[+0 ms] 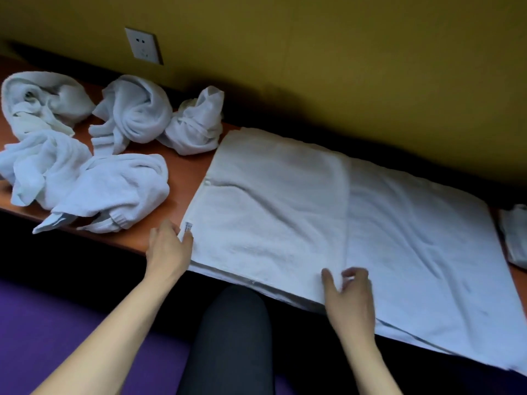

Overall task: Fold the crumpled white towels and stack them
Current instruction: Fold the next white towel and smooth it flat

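Mid-fold on my towel (328, 212), spread flat on the shelf (188, 169) with its left part already doubled over; next I'd judge another fold rightward, edges kept aligned. My left hand (168, 246) pinches the near-left corner by the tag; my right hand (349, 295) rests on the fold's near edge, fingers loosely curled, whether it's pinching I can't tell. Crumpled towels (85, 149) wait on the left.

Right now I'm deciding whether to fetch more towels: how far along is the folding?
Early on. No finished stack is visible. In hand: one large towel spread on the orange table, its left part folded over; the left hand pinches its corner, the right hand touches the fold's near edge. Left: the crumpled towels beside it, unfolded.
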{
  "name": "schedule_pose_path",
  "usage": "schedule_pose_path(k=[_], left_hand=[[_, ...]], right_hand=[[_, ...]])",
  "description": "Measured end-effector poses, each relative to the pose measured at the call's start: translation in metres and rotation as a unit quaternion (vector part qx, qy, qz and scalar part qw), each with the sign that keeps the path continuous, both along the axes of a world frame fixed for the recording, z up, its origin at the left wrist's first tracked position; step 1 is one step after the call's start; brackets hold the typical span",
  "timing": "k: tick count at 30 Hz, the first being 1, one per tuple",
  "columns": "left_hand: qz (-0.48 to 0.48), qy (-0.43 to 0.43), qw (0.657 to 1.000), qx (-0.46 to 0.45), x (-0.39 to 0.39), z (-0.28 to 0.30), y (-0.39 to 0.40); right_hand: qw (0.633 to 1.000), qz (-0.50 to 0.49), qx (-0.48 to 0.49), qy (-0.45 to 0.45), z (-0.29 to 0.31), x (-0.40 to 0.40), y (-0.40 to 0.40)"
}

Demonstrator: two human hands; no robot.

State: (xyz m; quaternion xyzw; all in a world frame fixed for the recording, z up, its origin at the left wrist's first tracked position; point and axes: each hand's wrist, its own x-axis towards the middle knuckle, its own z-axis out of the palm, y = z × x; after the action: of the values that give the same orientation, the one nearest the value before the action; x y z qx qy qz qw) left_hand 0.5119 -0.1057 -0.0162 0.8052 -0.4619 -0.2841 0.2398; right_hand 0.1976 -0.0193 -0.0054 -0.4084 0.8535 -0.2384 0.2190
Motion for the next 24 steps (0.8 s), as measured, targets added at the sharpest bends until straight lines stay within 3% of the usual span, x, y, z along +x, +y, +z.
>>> schedule_pose_path(k=[4,7,12,16,24], left_hand=[[0.051,0.087,0.995,0.018,-0.005,0.014,-0.006],[0.041,0.076,0.996,0.012,-0.003,0.031,-0.003],[0.035,0.112,0.989,-0.085,-0.014,0.072,0.029],[0.067,0.229,0.965,-0.105,-0.018,0.082,0.072],[0.143,0.303,0.938,-0.091,-0.03,0.073,0.152]], right_hand=[[0.996,-0.008,0.076,-0.05,-0.009,0.007,0.023],[0.996,-0.005,0.011,-0.086,0.001,0.005,0.023],[0.978,-0.074,-0.128,-0.148,0.041,-0.013,0.026],[0.955,-0.085,-0.205,-0.199,0.068,-0.033,0.048],[0.932,-0.099,-0.213,-0.276,0.068,-0.047,0.116]])
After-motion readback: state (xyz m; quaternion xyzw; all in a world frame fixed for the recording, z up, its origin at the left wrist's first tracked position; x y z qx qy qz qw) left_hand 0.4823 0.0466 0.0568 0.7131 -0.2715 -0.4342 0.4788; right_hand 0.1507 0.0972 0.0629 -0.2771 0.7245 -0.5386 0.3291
